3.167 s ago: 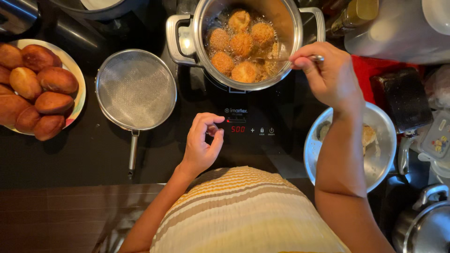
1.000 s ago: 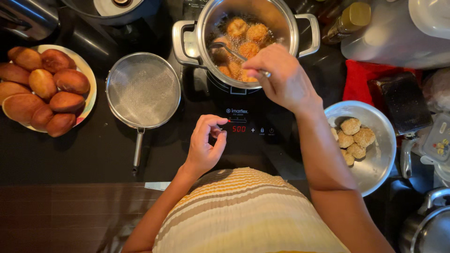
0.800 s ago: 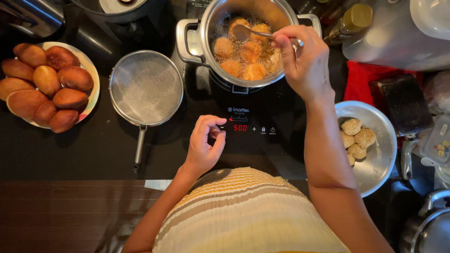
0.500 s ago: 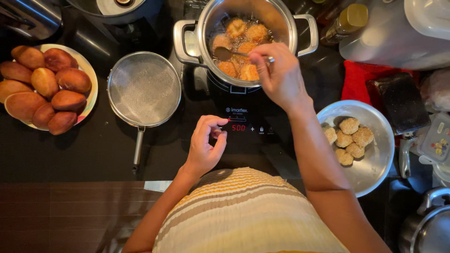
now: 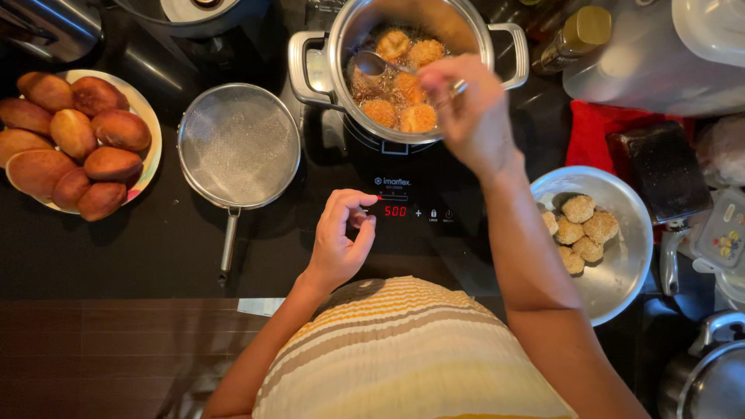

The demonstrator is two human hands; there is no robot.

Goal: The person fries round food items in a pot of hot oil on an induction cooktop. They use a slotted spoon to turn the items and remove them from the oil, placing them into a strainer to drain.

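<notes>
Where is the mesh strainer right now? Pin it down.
In the head view, the mesh strainer lies on the black counter left of the steel pot, between it and the plate of browned buns, its handle toward the person.

golden-brown balls (image 5: 400, 97) in silver pot (image 5: 310, 66), red cloth (image 5: 594, 136), yellow-striped shirt (image 5: 411, 357), black cooktop (image 5: 155, 248)
</notes>
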